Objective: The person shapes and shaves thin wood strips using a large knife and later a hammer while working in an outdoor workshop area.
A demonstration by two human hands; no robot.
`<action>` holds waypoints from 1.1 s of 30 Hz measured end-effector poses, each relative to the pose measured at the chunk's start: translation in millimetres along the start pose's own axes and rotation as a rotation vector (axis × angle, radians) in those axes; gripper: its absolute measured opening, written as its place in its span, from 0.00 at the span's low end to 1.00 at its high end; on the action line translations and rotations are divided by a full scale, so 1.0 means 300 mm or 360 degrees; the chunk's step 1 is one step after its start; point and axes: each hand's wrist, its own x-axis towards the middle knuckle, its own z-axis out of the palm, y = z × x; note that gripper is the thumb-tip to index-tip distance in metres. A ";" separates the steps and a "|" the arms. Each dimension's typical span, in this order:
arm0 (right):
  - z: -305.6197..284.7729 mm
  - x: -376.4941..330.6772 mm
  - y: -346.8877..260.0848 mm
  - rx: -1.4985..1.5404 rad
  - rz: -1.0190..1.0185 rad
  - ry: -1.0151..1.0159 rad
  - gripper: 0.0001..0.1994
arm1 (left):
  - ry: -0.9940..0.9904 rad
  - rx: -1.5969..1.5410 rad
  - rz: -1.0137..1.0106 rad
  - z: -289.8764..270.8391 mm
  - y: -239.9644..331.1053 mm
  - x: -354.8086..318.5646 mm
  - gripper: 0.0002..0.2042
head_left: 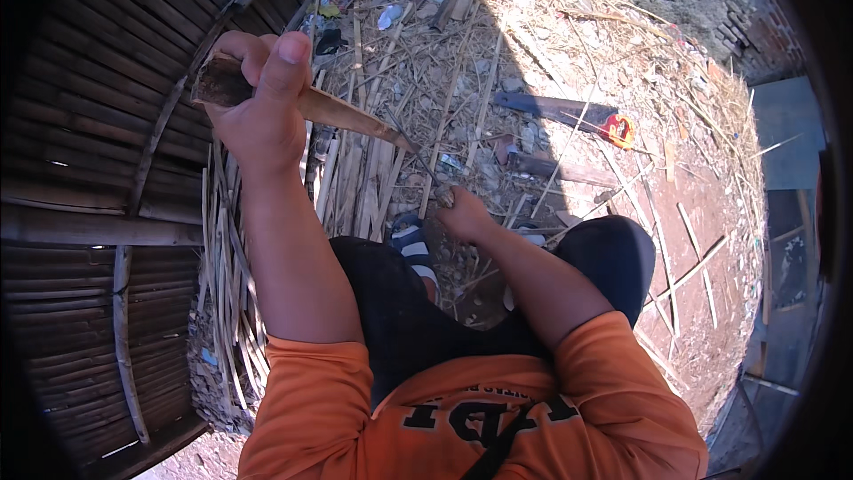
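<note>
My left hand [271, 111], raised at the upper left, is closed around one end of a length of split bamboo [351, 117]. Its dark cut end pokes out beside my thumb, and the other end slants down to the right. Lower and near the middle, my right hand [464, 216] is wrapped round the handle of a knife [443, 196]. The knife's thin dark blade [418, 151] points up and left, crossing the far end of the bamboo. I cannot tell whether the edge is biting into it.
A handsaw [569, 112] with a red and yellow handle lies ahead to the right. Long bamboo strips [233, 267] are piled by my left side, along a slatted bamboo wall [80, 107]. Straw, shavings and litter cover the ground. A striped sandal [410, 244] shows between my knees.
</note>
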 end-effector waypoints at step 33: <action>-0.104 -0.078 -0.247 0.0432 -0.0330 0.0015 0.18 | 0.0455 0.0352 0.0187 -0.048 0.004 0.035 0.27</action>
